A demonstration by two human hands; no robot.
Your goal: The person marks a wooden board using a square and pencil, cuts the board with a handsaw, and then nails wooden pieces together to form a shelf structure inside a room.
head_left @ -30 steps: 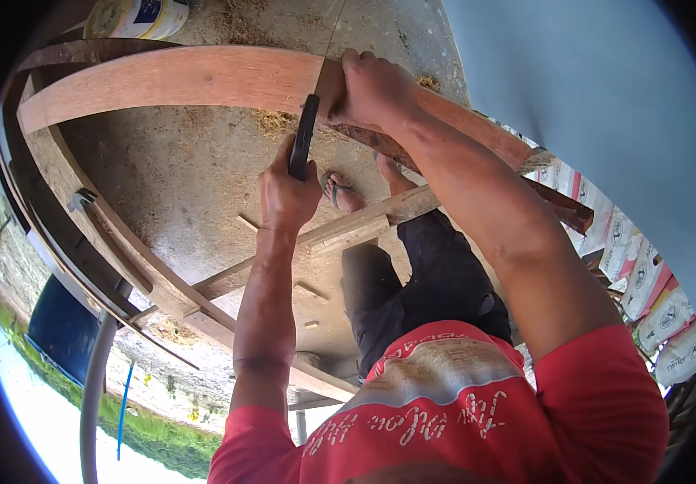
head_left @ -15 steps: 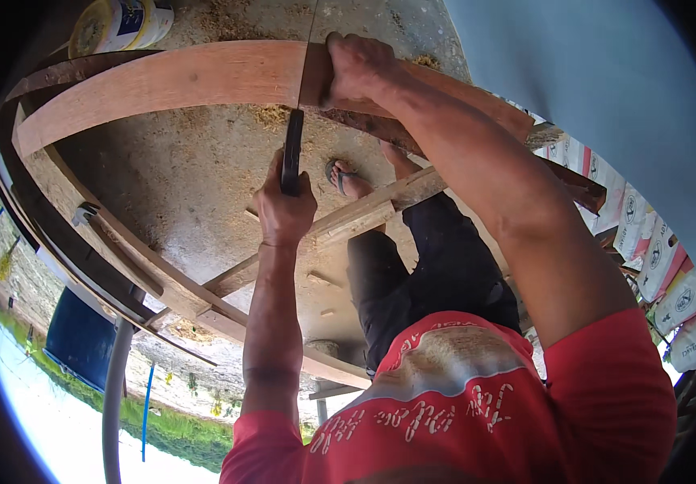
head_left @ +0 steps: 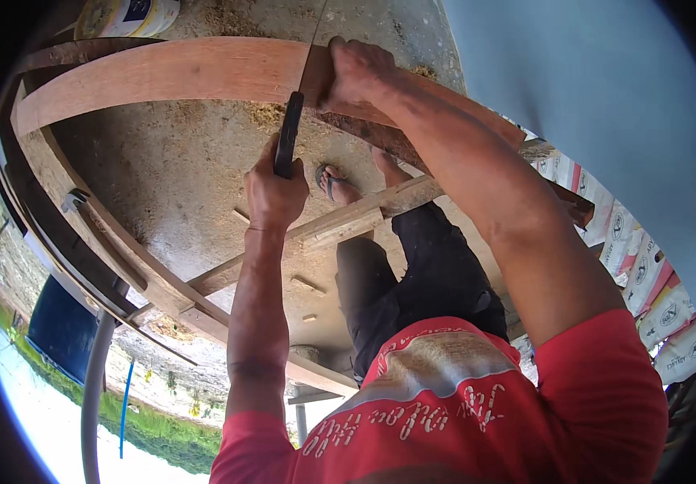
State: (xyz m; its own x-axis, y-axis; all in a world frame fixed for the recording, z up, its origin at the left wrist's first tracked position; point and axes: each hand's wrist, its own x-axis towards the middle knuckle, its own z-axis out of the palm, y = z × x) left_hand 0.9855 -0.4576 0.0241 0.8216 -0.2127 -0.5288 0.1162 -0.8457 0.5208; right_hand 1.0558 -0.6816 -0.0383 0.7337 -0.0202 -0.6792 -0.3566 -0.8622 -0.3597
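Note:
My left hand (head_left: 277, 194) is closed around the black handle of a handsaw (head_left: 289, 133). The saw's thin blade, seen nearly edge-on, crosses a reddish-brown wooden plank (head_left: 178, 71) and runs up past its far edge. Just right of the blade, my right hand (head_left: 360, 71) grips the same plank with its fingers over the far edge. How deep the blade sits in the wood cannot be told.
The plank lies across a wooden frame (head_left: 162, 294) with a cross beam (head_left: 332, 226). A hammer (head_left: 75, 200) rests on the frame's left side. A bucket (head_left: 126, 18) stands far left, stacked sacks (head_left: 646, 266) at right. Wood scraps (head_left: 307, 284) and sawdust dot the floor.
The saw and my left hand have moved forward, bringing the handle up to the plank's near edge. My right hand keeps its grip on the plank. The whole view has shifted slightly.

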